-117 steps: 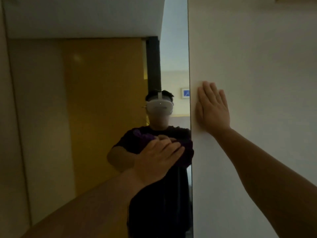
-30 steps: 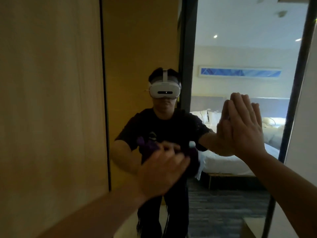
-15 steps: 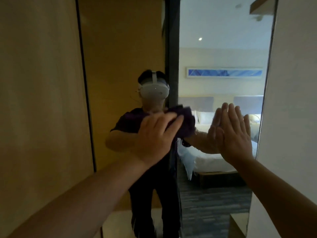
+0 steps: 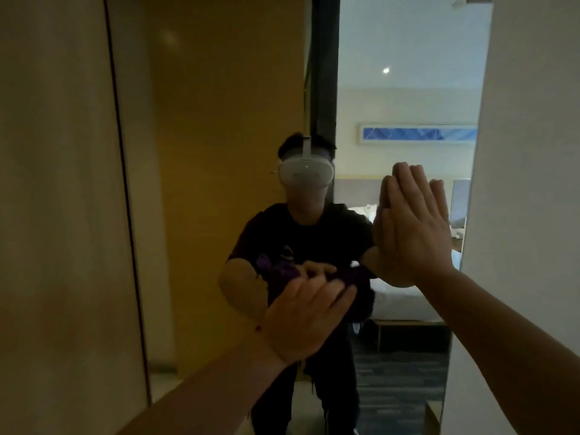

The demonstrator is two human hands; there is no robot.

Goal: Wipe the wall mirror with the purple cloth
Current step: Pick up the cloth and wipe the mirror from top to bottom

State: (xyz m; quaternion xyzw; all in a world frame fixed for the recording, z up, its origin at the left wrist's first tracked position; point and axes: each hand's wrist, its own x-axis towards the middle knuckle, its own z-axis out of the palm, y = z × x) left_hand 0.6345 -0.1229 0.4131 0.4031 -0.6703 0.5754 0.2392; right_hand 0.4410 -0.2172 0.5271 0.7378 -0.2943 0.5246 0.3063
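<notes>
The wall mirror [image 4: 219, 127] fills the middle of the view, between a wooden panel [image 4: 56, 215] on the left and a pale wall [image 4: 533, 183] on the right. The left hand [image 4: 309, 318] presses the purple cloth [image 4: 361, 290] against the lower middle of the glass, its fingers curled over the bunched fabric and gripping it. The right hand [image 4: 414, 227] lies flat on the mirror further right and higher, fingers straight and held together, holding nothing. In the reflection a person in a dark shirt wears a white headset [image 4: 306, 172], with a bed [image 4: 405, 299] and a blue picture [image 4: 419, 133] behind.
</notes>
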